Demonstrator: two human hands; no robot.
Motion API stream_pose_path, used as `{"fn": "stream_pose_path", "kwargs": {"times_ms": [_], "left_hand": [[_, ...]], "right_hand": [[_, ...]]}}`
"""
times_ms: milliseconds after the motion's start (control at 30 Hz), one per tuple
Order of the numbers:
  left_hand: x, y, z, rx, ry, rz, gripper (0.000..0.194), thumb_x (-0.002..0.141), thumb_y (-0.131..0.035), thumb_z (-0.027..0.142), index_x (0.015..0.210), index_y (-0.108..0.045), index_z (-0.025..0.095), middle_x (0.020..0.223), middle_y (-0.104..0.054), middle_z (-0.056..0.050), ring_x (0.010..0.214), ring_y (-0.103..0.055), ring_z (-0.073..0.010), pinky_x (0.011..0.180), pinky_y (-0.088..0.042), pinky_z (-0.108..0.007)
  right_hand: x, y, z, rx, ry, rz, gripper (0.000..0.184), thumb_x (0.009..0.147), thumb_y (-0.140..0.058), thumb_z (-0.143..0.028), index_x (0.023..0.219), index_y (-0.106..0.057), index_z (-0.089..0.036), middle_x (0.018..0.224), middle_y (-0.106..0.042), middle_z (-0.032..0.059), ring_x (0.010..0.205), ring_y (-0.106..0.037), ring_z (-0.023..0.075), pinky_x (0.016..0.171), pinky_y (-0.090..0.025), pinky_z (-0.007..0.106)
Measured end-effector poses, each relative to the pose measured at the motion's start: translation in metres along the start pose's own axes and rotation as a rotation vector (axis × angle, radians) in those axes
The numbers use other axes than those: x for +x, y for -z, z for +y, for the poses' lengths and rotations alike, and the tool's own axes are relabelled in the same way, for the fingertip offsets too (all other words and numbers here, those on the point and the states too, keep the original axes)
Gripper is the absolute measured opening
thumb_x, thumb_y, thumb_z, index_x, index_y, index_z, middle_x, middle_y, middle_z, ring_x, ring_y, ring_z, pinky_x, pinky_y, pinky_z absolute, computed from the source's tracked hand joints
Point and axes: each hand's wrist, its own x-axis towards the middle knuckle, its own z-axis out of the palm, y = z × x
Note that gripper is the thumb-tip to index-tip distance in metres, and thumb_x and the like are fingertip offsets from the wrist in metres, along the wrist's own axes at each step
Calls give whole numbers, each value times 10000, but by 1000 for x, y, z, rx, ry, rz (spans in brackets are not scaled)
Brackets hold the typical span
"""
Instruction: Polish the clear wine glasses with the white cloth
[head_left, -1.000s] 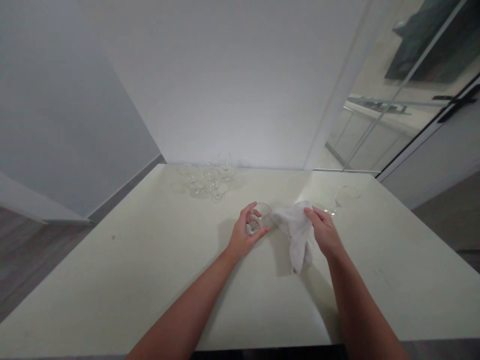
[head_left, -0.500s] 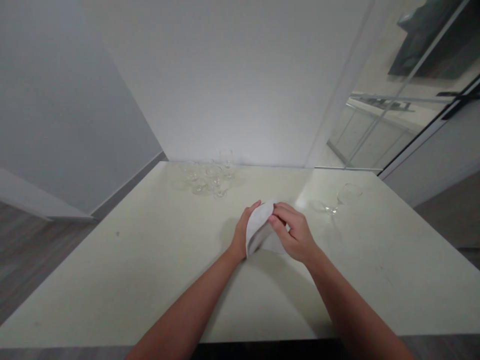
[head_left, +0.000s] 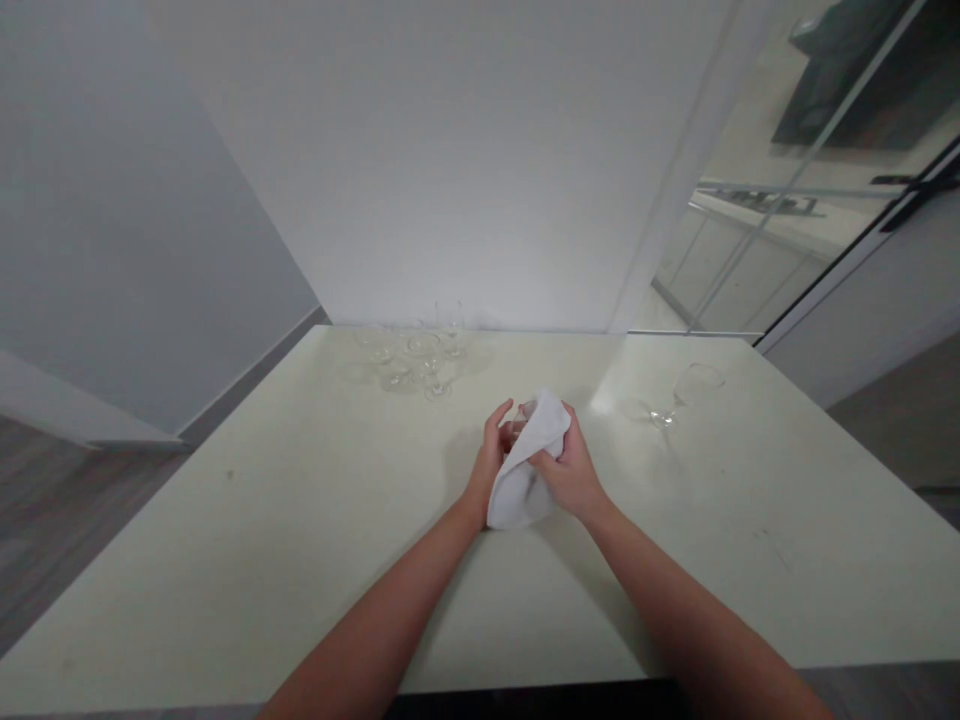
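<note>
Glass, clear, partly behind white cloth

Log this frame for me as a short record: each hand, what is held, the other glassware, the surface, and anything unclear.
Left hand: holding a clear glass
Right hand: gripping a white cloth
Cloth position: against the held glass, covering much of it
Glass cluster: several clear glasses, toward the table's far edge, left of the hands
Lone glass: stemmed, on the table, right of the hands
Surface: pale table
Unclear: exact cluster count, because transparent outlines overlap
</note>
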Motion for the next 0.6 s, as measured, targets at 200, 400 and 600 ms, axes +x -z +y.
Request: {"fn": "stream_pose_path", "kwargs": {"times_ms": [200, 400, 600], "left_hand": [[2, 1, 13, -150, -96, -81, 544, 832, -676, 486, 1173, -321, 254, 1086, -654, -71, 864, -652, -161, 754, -497, -276], [3, 2, 17, -18, -103, -49, 493, 858, -642, 479, 1199, -383, 235, 1089, -614, -65, 856, -614, -152, 739, -478, -256], [0, 4, 18, 299, -264, -67, 511, 894, -533, 502, 1333, -494, 243, 1225, -506, -88, 1076, -531, -229, 915, -461, -355]], "right_hand": [[-2, 4, 10, -163, -61, 292, 358, 894, -502, -490, 1067, -617, -199, 1138, -640, 73, 1111, -550, 215, 1039, -373, 378], [2, 5, 12, -42, -210, 197, 412, 867, -519, -548, 1026, -629, -184, 1041, -679, 64, 978, -609, 218, 888, -469, 338], [-3, -9, 12, 157, -185, 72, 595, 694, -777, -404, 1208, -542, -218, 1091, -690, 54, 941, -640, 188, 843, -508, 309]]}}
